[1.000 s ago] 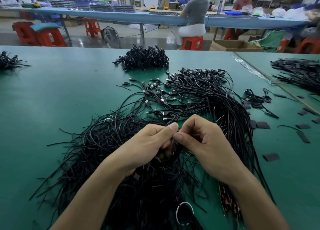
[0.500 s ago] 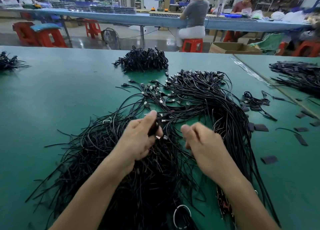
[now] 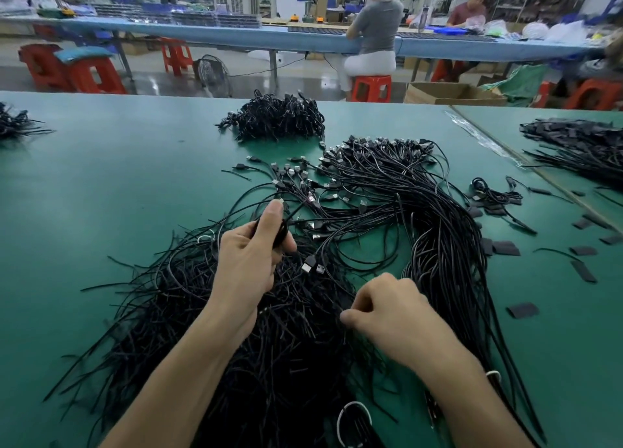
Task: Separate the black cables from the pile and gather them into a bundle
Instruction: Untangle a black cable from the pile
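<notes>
Nearest, at the bottom edge, a white ring (image 3: 354, 422) lies on the tangled pile (image 3: 269, 353) of black cables, which spreads over the green tabletop (image 3: 101, 218) under both forearms. The right hand (image 3: 387, 307) sits low on the pile's right side, knuckles up, fingers curled down among the strands. Whether thumb and forefinger actually pinch one is hidden, so I cannot tell.

Farther and to the left, the left hand (image 3: 249, 259) is closed around a small bundle (image 3: 282, 232) of cables, thumb upright along it. Just right of it, two USB plugs (image 3: 312, 266) lie on loose strands. Beyond, a thick sweep of longer cables (image 3: 448, 255) curves from the near right toward a fan of plugs farther off. Black strips (image 3: 523, 310) are scattered on the tabletop to its right. Toward the far edge sits a dense heap (image 3: 276, 119) of cables.

The cables look thin, light and limp, and they will likely snag on one another, so a strand pulled fast would probably drag its neighbours along. The plug ends seem the only stiff part. Taking hold just behind a plug, or pinching several strands together near one end, and drawing them out lengthwise should free them best. The bundle wants a firm wrap of the fingers, since smooth jackets may slide.
</notes>
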Available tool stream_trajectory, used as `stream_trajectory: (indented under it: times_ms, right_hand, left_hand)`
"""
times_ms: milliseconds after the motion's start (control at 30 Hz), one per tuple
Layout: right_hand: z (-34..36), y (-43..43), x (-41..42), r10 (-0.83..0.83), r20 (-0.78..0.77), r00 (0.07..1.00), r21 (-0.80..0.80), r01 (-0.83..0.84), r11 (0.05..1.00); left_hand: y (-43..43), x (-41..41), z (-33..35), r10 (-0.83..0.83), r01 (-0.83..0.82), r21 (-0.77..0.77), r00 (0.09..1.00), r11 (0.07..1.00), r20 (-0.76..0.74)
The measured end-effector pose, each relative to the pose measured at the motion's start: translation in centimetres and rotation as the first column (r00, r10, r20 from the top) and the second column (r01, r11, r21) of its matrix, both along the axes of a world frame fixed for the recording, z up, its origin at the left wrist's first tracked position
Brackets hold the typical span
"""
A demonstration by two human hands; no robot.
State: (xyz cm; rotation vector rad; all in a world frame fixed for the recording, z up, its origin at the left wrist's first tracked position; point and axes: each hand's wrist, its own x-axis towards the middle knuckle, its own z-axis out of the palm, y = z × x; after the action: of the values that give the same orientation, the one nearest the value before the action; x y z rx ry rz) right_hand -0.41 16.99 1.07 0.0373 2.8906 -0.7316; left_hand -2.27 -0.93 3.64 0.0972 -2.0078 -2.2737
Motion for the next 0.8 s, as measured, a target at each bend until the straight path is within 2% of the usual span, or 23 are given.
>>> stream_trajectory:
  times_ms: [200,333,467,533,567,633,700,733,800]
  right_hand:
    - [2.9,1.8,0.7,0.041,0.028,0.999,-0.038,-0.04,0.999]
    - [4.7,3.4,1.0,-0.036,-0.176,0.984,-0.129,0.014,0.992]
    - [5.1,2.8,1.2,-0.183,-0.434,0.882,-0.448,-0.035,0.893]
    - [4.9,1.8,1.0,-0.162,-0.461,0.872,-0.496,-0.102,0.862]
    - [4.7,1.5,1.0,-0.103,-0.424,0.9,-0.47,-0.121,0.874]
    - [4.0,1.2,1.1,0.09,-0.225,0.97,-0.322,-0.161,0.933]
    - [3.3,1.3,1.2,0.239,-0.017,0.971,-0.174,-0.238,0.956]
    - [3.1,1.3,1.1,0.247,-0.003,0.969,-0.148,-0.245,0.958]
    - [3.1,1.3,1.0,0.153,-0.145,0.978,-0.169,-0.176,0.97]
  left_hand:
    - [0.3,0.1,-0.1,-0.061,0.062,-0.011,0.996,0.998,0.064]
    - [0.3,0.3,0.5,-0.158,0.157,-0.059,0.987,0.986,-0.008]
    - [0.5,0.9,0.8,-0.33,0.323,-0.096,0.941,0.942,-0.071]
    - [0.7,1.1,0.9,-0.423,0.409,-0.146,0.901,0.901,-0.092]
    - [0.7,1.2,0.9,-0.453,0.436,-0.151,0.886,0.887,-0.102]
    - [0.5,1.2,1.1,-0.454,0.445,-0.095,0.882,0.89,-0.124]
    - [-0.1,1.0,1.2,-0.388,0.393,0.026,0.916,0.919,-0.103]
    - [-0.4,0.8,1.2,-0.354,0.359,0.073,0.932,0.93,-0.081]
    - [-0.7,0.7,1.1,-0.323,0.328,0.116,0.944,0.937,-0.061]
